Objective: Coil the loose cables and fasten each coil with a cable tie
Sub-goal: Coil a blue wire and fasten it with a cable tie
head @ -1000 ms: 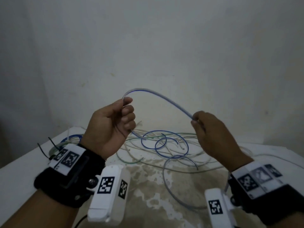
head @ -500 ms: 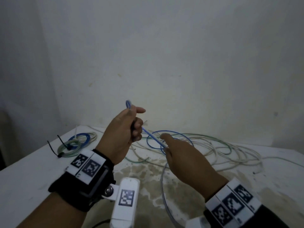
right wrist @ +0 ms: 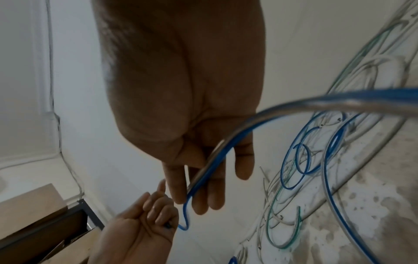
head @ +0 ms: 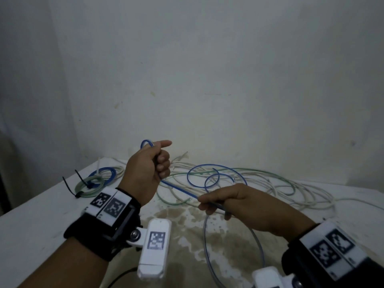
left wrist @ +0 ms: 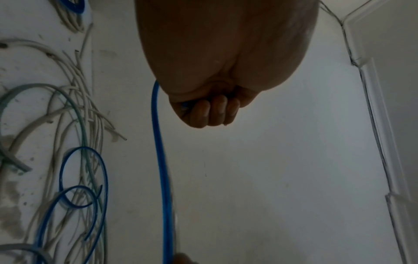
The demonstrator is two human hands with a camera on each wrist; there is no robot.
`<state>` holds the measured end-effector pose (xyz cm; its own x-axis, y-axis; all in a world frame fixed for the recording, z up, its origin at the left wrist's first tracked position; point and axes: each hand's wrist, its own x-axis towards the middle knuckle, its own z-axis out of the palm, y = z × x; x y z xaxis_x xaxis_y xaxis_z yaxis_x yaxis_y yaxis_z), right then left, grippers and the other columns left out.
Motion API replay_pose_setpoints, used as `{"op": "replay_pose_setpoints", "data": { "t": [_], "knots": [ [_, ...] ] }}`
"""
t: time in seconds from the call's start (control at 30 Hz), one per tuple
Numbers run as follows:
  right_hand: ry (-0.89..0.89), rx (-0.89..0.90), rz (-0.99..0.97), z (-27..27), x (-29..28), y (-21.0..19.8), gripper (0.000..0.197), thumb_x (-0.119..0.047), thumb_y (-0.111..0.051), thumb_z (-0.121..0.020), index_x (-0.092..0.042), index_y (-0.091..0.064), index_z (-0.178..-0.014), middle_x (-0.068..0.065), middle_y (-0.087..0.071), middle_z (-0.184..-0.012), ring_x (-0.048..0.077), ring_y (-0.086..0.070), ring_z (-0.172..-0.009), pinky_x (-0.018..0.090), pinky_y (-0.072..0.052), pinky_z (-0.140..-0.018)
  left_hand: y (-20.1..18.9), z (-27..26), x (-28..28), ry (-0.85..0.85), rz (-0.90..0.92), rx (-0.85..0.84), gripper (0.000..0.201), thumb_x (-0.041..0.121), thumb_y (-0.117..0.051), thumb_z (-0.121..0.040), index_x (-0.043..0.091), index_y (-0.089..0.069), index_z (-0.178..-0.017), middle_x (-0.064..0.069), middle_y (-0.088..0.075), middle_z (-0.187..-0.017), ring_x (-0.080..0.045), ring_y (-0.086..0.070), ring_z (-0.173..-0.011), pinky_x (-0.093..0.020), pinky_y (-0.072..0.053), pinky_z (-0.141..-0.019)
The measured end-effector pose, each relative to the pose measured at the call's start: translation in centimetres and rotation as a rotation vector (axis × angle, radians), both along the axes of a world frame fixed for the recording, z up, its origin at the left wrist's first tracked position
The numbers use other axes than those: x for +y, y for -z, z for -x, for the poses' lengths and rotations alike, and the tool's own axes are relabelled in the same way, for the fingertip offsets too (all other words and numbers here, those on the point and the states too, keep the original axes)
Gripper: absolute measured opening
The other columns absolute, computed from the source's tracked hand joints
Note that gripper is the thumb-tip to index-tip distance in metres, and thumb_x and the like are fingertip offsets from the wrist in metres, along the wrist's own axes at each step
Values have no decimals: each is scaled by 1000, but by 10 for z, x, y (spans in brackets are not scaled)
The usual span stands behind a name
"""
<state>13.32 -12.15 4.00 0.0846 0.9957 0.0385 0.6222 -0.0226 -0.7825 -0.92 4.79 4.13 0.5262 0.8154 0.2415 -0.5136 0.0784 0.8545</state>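
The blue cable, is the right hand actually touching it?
Touching. The right wrist view shows the blue cable running between the right hand fingers.

The left hand [head: 146,173] is raised in a fist with its back toward the head camera, fingers [left wrist: 210,112] curled tight in a closed grip and thumb pointing forward and right. The right hand [head: 232,202] sits lower and nearer the body, back up, its fingers [right wrist: 199,187] reaching toward the left hand and only slightly bent, thumb laid against the forefinger in a light pinch. Both forearms come in from the lower corners, each wrist wrapped in a black band.
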Motion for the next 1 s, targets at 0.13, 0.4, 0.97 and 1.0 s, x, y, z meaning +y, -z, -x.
{"op": "replay_pose_setpoints", "data": {
  "t": [0.13,0.4,0.97,1.0],
  "knots": [
    [31,147,-16,-1,-2,0,47,6,-35,-94,-24,-69,-105,-2,-72,-104,13,-67,-90,29,-49,-71,2,-2,-1,15,-38,10,28,18,-33,-104,3,-55,-111,3,-39,-56,-9,-33,-47,-21,-31,-44],
    [9,195,-39,11,-2,0,34,2,-41,-91,-18,-69,-93,0,-67,-79,13,-55,-57,25,-45,-56,9,-14,-11,-51,-350,210,27,22,-31,-104,11,-57,-103,3,-38,-58,-14,-39,-56,-25,-41,-58],
    [-38,677,-158,7,3,2,2,-20,-72,-79,-19,-71,-79,9,-61,-72,18,-59,-57,31,-52,-60,27,-9,-26,29,-709,591,30,27,-39,-100,5,-56,-88,0,-53,-50,-17,-50,-45,-24,-43,-47],
    [40,566,-194,6,5,2,12,-32,-70,-78,-21,-71,-73,8,-56,-66,17,-53,-53,31,-50,-57,29,-10,-27,63,-733,625,34,31,-38,-100,3,-54,-90,0,-51,-48,-17,-47,-43,-26,-41,-46]
  ]
}}
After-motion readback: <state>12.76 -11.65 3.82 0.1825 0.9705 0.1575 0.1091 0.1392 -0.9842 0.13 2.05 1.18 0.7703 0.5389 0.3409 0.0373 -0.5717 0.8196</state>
